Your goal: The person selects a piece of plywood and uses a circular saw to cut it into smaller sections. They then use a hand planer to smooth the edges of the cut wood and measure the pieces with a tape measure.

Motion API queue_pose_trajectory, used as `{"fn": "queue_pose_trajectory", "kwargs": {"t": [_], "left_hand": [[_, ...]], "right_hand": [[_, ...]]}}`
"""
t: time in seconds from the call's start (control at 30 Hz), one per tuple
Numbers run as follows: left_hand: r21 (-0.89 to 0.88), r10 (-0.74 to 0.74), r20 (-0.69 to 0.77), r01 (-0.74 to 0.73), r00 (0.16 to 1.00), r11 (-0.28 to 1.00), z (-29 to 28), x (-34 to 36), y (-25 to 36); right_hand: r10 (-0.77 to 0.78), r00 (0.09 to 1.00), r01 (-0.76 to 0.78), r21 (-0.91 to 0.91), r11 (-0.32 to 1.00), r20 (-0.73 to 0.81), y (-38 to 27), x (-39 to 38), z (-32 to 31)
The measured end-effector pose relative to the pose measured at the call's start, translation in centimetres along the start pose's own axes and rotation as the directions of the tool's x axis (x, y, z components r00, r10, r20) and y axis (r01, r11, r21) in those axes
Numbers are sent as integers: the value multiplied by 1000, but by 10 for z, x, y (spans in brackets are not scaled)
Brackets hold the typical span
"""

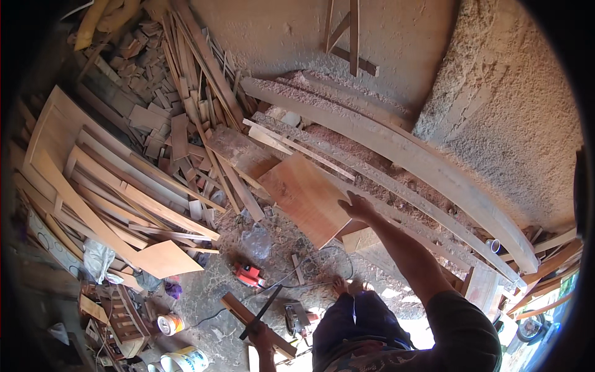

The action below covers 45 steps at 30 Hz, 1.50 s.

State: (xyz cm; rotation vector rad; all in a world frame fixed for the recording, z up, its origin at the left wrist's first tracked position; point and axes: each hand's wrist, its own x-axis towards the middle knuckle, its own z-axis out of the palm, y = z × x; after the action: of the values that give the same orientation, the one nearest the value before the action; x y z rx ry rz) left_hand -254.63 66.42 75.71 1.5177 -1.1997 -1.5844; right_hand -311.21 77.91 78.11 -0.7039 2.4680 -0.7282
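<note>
My right hand (361, 208) reaches far forward and grips the right edge of a flat, reddish-brown wooden board (305, 197). The board lies tilted across rough timber, and some of my fingers are hidden at its edge. Low and to the left, my left hand (261, 336) is closed around a wooden strip (237, 307). A dark straight blade (270, 303) crosses that strip at an angle; whether the two are joined I cannot tell. On the floor between my hands sits a red power tool (248, 274) with a cord.
Long dusty beams (396, 146) run along the wall. Wooden frames (118, 192) are stacked at left, with an offcut heap (152, 93) behind. Near my feet are a dark machine (299, 319), a white bucket (186, 359) and a small tub (170, 324). A cord (352, 266) loops over the floor.
</note>
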Motion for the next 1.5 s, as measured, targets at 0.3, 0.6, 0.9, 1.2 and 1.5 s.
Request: {"fn": "queue_pose_trajectory", "kwargs": {"t": [0.3, 0.6, 0.9, 1.2, 1.5], "left_hand": [[-28, -196, 60, 198, 979, 980, 84, -54, 12], [60, -193, 232, 184, 953, 981, 172, -34, 43], [85, -192, 261, 176, 946, 981, 210, -36, 56], [82, -164, 201, 151, 966, 985, 215, -33, 62], [56, -144, 152, 137, 978, 989, 182, -30, 66]], "right_hand": [[93, 989, -108, 127, 986, 116, -22, 66, -1], [185, 955, 95, 830, 549, -231, 82, -71, -83], [725, 456, -194, 737, 648, -517, 368, -106, -163], [626, 561, -434, 451, 780, -542, 434, -99, -234], [830, 398, -745, 390, 541, -390, 342, -106, -251]]}}
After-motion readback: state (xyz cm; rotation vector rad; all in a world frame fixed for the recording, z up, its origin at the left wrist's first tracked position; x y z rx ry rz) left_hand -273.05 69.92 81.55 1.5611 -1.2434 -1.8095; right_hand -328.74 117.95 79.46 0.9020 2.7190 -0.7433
